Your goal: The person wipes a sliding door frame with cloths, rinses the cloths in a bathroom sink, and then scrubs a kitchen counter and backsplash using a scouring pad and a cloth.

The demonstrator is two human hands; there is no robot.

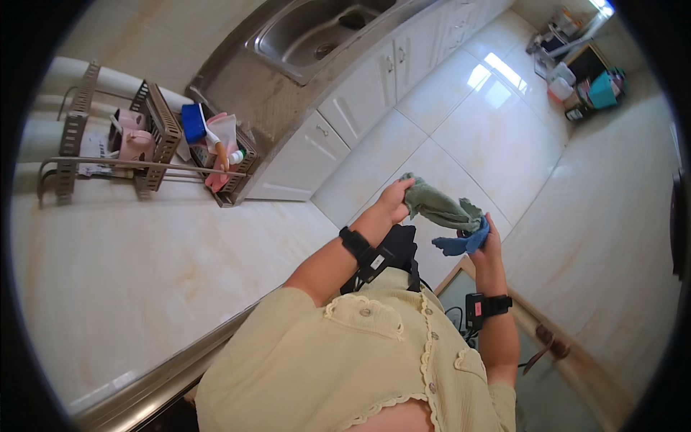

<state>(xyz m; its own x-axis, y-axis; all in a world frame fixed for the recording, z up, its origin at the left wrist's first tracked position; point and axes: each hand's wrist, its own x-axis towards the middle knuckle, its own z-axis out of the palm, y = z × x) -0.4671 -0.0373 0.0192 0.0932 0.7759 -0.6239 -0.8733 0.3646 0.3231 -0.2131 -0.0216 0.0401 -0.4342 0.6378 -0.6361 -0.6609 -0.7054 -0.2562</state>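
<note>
A green cloth [438, 206] is stretched between my two hands, out in front of me above the tiled floor. My left hand [393, 198] grips one end of it, with the thumb on top. My right hand [490, 242] holds the other end, together with a blue cloth [459, 245] whose loose tip hangs to the left. Where the two cloths meet, they are bunched, and some fingers of the right hand are hidden behind them. Both wrists carry black straps with small boxes.
A counter edge [302, 110] with a steel sink [318, 40] runs along the left, over white cabinets [359, 94]. A metal rack [162, 135] holds pink mugs [135, 143] and a blue brush [193, 123]. Beyond the tiled floor [432, 127] stands a teal bin [602, 90]. Behind me is a door frame [572, 362].
</note>
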